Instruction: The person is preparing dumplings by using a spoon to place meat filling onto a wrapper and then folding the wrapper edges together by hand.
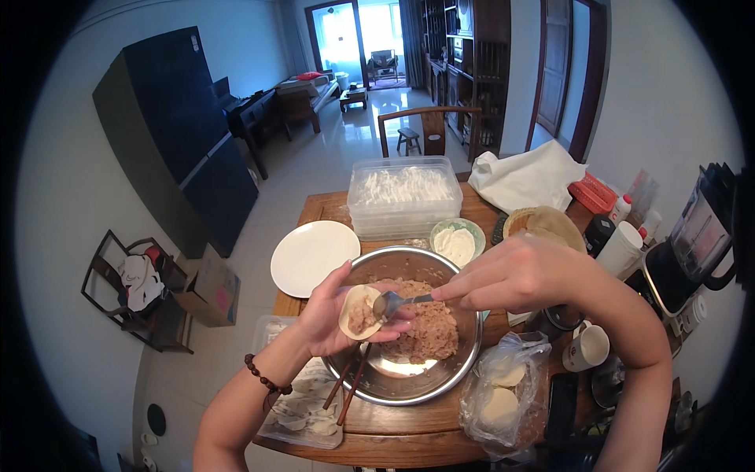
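Observation:
On my left hand, palm up, lies a round dumpling wrapper with a lump of minced meat filling on it. My right hand grips the handle of a metal spoon, whose bowl touches the filling. Both hands are above a large stainless steel bowl that holds more meat filling. A pair of wooden chopsticks leans over the bowl's near left rim. Right of the bowl, a clear plastic bag holds round wrappers.
A tray of folded dumplings sits at the near left. Behind the bowl are a white plate, stacked plastic containers and a bowl of flour. A mug, a phone and a blender stand right.

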`<action>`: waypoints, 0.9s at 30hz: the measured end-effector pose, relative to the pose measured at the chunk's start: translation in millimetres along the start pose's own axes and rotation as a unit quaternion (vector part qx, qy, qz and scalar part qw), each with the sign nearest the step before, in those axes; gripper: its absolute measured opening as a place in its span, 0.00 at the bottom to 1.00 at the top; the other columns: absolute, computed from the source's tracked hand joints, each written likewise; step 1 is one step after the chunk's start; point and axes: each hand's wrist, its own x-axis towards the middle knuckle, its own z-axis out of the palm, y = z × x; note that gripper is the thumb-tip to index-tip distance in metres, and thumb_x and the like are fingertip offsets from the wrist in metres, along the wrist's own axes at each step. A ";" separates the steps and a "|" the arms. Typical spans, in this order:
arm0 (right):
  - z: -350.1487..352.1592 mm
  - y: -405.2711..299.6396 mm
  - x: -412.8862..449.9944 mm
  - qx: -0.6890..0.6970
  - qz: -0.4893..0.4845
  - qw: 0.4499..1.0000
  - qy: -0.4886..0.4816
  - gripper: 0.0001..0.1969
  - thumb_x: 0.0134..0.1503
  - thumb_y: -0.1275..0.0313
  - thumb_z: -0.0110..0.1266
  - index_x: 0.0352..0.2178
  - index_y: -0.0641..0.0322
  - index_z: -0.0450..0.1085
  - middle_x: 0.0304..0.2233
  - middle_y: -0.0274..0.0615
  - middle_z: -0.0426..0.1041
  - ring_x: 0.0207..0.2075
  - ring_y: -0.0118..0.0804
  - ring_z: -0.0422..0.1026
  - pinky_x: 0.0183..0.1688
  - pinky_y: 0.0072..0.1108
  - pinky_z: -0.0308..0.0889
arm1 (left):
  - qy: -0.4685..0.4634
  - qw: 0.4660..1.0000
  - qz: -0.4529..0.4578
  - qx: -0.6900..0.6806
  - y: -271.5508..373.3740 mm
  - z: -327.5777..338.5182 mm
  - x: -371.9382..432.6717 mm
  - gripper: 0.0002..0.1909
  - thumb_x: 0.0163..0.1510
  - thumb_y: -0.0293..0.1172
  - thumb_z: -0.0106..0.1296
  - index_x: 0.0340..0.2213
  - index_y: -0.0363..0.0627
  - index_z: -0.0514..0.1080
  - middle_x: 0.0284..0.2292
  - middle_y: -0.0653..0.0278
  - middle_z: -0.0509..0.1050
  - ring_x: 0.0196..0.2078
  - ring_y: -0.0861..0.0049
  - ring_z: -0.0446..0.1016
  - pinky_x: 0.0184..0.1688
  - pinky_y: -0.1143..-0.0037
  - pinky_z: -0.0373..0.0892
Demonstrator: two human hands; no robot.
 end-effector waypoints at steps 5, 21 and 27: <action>-7.0 -3.9 -2.9 -0.053 -0.021 0.998 -0.013 0.03 0.50 0.76 0.58 0.29 0.63 0.74 0.46 0.42 0.82 0.43 0.41 0.83 0.39 0.28 0.82 | -0.002 1.000 0.000 -0.002 -2.2 -1.0 4.8 0.46 0.67 0.65 0.27 0.68 0.32 0.51 0.61 0.26 0.60 0.61 0.35 0.67 0.57 0.55 0.76; -0.1 -3.8 -21.8 -0.023 0.029 0.999 0.019 0.03 0.50 0.77 0.57 0.29 0.64 0.74 0.46 0.43 0.82 0.42 0.41 0.83 0.37 0.28 0.81 | 0.037 0.999 0.014 0.037 -9.5 3.4 6.1 0.48 0.65 0.68 0.33 0.68 0.36 0.51 0.61 0.37 0.63 0.49 0.37 0.78 0.48 0.58 0.82; 8.7 -7.0 -23.3 0.013 0.014 0.999 0.044 0.03 0.52 0.81 0.60 0.30 0.67 0.77 0.46 0.43 0.82 0.39 0.41 0.83 0.35 0.27 0.80 | 0.021 0.999 0.021 0.041 -9.9 9.1 4.0 0.53 0.62 0.75 0.27 0.68 0.36 0.48 0.65 0.39 0.60 0.47 0.40 0.79 0.42 0.61 0.84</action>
